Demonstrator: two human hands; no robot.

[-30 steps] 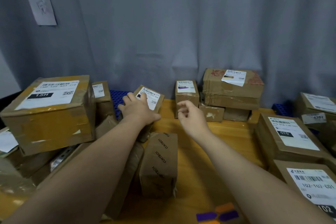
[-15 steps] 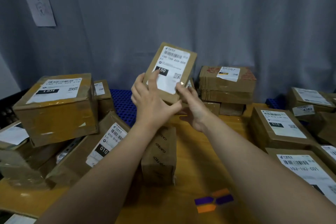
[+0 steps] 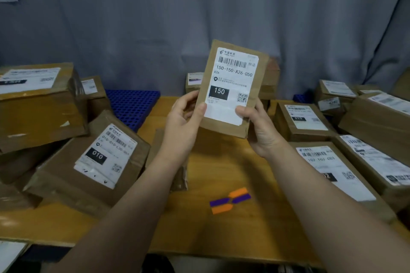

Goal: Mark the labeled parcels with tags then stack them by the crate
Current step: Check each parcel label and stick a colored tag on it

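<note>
Holding the "150" parcel (image 3: 230, 99) upright above the table, left hand (image 3: 182, 126) and right hand (image 3: 259, 127) grip its lower edges.

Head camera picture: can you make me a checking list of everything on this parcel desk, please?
Surface: wooden table, bare in the middle, parcels crowding both sides.
Job's things: 150 parcel held upright above the table, label facing the camera; orange and purple tags lie flat near the front; blue crate at the back left.
Clutter: 010 parcel tilted at the left; big box above it; 102 parcel at the right.
Hands: left hand grips the 150 parcel's left edge; right hand grips its lower right corner.
Cables: nothing seen.
Surroundings: grey curtain behind the table.
</note>
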